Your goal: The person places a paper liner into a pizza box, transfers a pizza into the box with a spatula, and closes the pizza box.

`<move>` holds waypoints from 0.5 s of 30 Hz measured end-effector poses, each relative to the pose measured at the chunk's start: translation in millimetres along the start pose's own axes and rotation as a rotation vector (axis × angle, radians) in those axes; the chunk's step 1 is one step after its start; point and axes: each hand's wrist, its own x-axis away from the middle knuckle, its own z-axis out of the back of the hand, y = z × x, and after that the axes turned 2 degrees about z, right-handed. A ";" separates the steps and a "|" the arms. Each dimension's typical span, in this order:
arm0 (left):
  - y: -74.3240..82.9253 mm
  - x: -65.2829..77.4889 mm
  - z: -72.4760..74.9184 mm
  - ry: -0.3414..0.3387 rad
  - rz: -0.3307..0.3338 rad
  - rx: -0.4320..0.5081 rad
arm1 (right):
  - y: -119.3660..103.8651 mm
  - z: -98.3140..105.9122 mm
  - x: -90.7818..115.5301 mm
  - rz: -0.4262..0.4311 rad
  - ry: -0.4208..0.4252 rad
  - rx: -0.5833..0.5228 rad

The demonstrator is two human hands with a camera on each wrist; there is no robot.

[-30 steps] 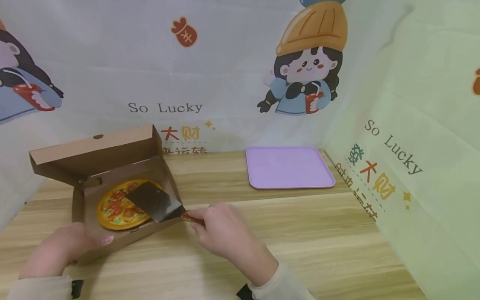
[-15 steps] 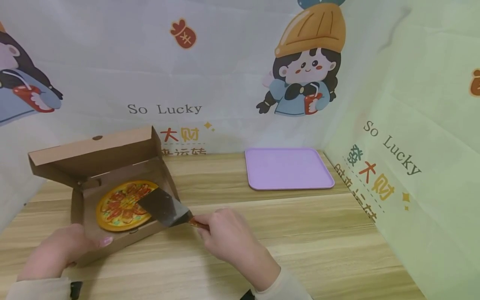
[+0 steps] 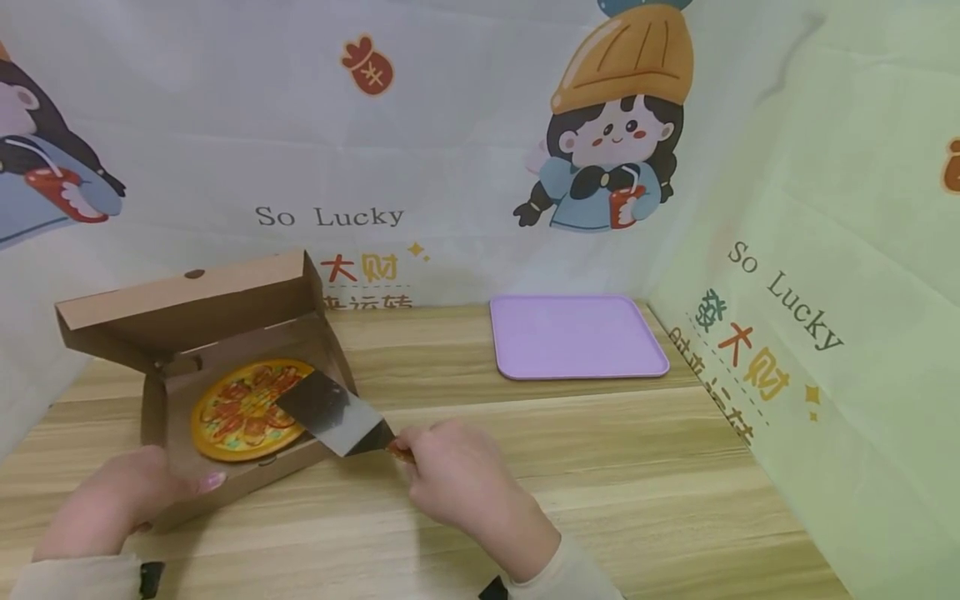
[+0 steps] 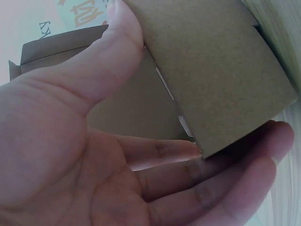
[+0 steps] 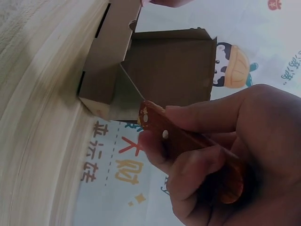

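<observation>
Spatula [image 3: 333, 414] has drawn back rightward, handle [image 3: 400, 452] grasped by the right hand [image 3: 465, 487], long axis pointing left and away toward the pizza [image 3: 243, 414] lying in the box [image 3: 273, 473] gripped by the left hand [image 3: 131, 496].

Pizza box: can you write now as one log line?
left hand: grips pizza box; right hand: holds spatula by handle; blade: overlaps pizza's edge in head view; pizza: inside open box; purple tray: on table

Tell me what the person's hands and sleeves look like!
The left hand and right hand wear no gloves. The left sleeve and right sleeve are pale cream. A small black piece shows beside each; I can't tell what it is.
</observation>
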 end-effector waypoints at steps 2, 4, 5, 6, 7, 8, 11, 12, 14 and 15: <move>0.0 0.0 0.1 0.001 -0.003 -0.002 | -0.3 -0.2 -0.4 -0.010 -0.025 0.003; 0.1 0.1 0.3 0.004 -0.007 -0.005 | -0.4 -1.0 -0.5 -0.021 -0.039 -0.013; 0.1 0.1 0.4 0.006 -0.009 -0.006 | -0.3 -1.6 -0.7 -0.026 -0.041 -0.022; 0.1 0.1 0.6 0.014 -0.017 -0.015 | -0.2 -2.2 -0.7 -0.030 -0.043 -0.029; 0.1 0.1 0.6 0.016 -0.020 -0.019 | -0.2 -2.9 -0.6 -0.034 -0.044 -0.033; 0.1 0.1 0.6 0.017 -0.021 -0.020 | 0.0 -3.6 -0.6 -0.036 -0.043 -0.036; 0.0 0.3 0.3 0.011 -0.017 -0.014 | 0.3 -5.8 -0.4 -0.034 -0.042 -0.057; -0.1 0.5 0.1 0.011 -0.016 -0.013 | 0.4 -6.5 -0.3 -0.031 -0.039 -0.061; -0.2 0.5 -0.1 0.011 -0.014 -0.012 | 0.6 -7.6 -0.2 -0.027 -0.030 -0.080; -0.3 0.7 -0.4 0.009 -0.012 -0.010 | 0.7 -8.1 0.0 -0.026 -0.026 -0.089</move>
